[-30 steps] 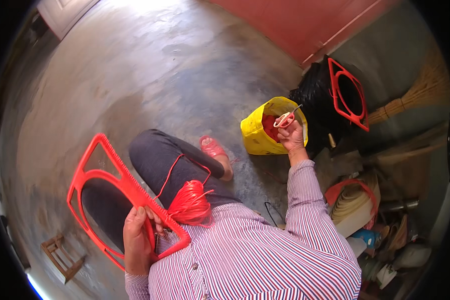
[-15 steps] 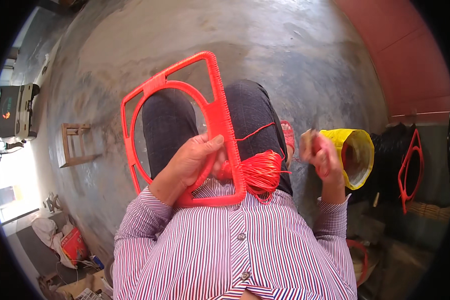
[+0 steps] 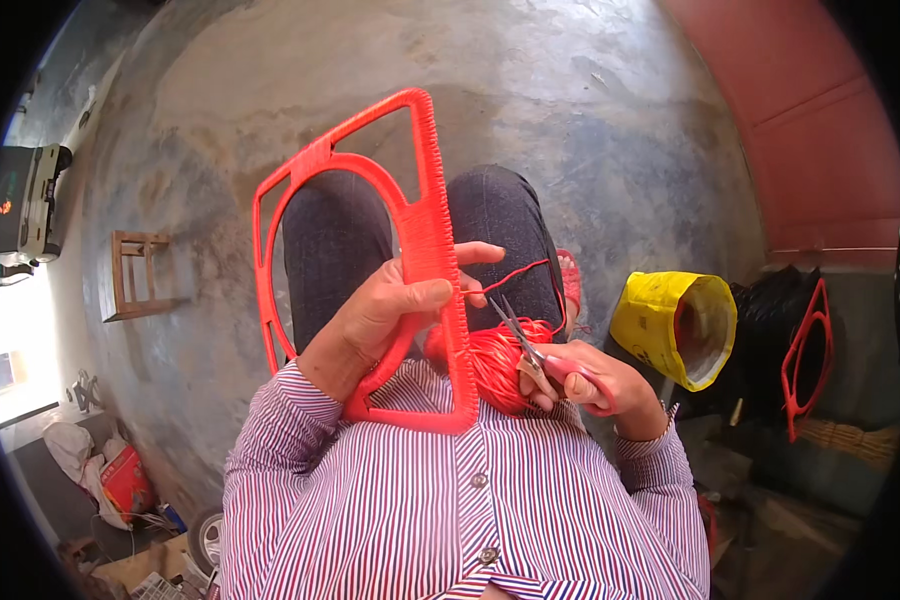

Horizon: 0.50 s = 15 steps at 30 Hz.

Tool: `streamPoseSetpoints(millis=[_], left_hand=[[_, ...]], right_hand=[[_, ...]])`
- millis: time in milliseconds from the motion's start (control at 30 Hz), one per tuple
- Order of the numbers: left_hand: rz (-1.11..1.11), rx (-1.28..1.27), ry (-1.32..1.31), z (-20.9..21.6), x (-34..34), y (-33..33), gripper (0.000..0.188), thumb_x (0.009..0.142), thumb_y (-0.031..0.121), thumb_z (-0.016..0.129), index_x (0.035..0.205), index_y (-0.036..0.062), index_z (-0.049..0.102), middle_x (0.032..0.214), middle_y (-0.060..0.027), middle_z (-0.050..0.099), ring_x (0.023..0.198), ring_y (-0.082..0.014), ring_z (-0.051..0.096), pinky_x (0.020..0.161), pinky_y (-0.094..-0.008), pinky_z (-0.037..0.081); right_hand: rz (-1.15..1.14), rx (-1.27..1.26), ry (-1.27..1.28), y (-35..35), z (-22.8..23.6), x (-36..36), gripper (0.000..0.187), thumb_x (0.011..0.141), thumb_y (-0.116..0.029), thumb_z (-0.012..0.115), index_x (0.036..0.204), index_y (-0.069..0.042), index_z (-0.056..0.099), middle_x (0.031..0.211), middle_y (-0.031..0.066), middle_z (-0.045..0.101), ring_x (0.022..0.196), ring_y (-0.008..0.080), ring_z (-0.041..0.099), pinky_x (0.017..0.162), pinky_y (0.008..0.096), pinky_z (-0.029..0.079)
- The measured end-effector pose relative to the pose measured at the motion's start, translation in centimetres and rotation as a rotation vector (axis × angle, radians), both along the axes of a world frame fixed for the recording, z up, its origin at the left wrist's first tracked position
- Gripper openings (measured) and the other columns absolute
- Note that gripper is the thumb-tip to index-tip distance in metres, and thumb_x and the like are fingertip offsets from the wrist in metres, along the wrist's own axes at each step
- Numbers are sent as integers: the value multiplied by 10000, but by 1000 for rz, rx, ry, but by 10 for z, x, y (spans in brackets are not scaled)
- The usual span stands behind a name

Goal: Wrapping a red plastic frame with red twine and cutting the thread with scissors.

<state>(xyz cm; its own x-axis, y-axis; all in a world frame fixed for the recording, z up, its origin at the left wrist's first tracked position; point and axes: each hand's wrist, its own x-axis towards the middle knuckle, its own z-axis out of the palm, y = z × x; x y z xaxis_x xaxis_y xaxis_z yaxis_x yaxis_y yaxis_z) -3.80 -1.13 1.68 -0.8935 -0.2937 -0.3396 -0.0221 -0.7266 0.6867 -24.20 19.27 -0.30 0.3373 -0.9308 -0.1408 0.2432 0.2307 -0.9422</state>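
Note:
My left hand (image 3: 370, 308) grips a red cord-wrapped frame (image 3: 429, 220), a rectangle with a round ring inside, held tilted above my lap. Its thumb presses on the right side bar and its forefinger reaches out past that bar. From this bar a loose strand of red cord (image 3: 518, 271) runs right across my knee. A bundle of red cord (image 3: 492, 365) lies at the bar's lower part, partly hidden. In my right hand (image 3: 615, 377) are scissors (image 3: 519, 329) with red handles. Their blades are slightly apart, pointing up toward the strand, just below it.
A yellow bag (image 3: 660, 325), its mouth open, stands on the floor to the right. Beyond it a second red frame (image 3: 796, 375) leans by a black bag (image 3: 770, 310). A small wooden stool (image 3: 120, 275) is at the left, on the concrete floor (image 3: 300, 70).
My right hand has come in from the right, near the yellow bag, to the cord bundle, and the scissors now show clearly. My left forefinger has stretched out beyond the frame's bar.

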Motion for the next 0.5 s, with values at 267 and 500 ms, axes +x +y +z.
streamPoseSetpoints(millis=[267, 500], left_hand=[[0, -15, 7, -4, 3, 3, 745, 833, 324, 790, 1403, -73, 522, 1293, -126, 641, 1048, -159, 654, 1011, -325, 511], [-19, 75, 2, -2, 1, 5, 665, 833, 297, 795, 1340, -60, 555, 1329, -136, 602, 1036, -148, 651, 953, -294, 538]], right_hand=[[48, 37, -63, -14, 5, 3, 659, 1005, -654, 478, 959, -5, 585, 766, 35, 563, 698, 125, 510, 622, 269, 401], [84, 32, -123, -10, 3, 1, 656, 994, -670, 488, 890, -25, 560, 754, 41, 556, 686, 136, 515, 626, 282, 406]])
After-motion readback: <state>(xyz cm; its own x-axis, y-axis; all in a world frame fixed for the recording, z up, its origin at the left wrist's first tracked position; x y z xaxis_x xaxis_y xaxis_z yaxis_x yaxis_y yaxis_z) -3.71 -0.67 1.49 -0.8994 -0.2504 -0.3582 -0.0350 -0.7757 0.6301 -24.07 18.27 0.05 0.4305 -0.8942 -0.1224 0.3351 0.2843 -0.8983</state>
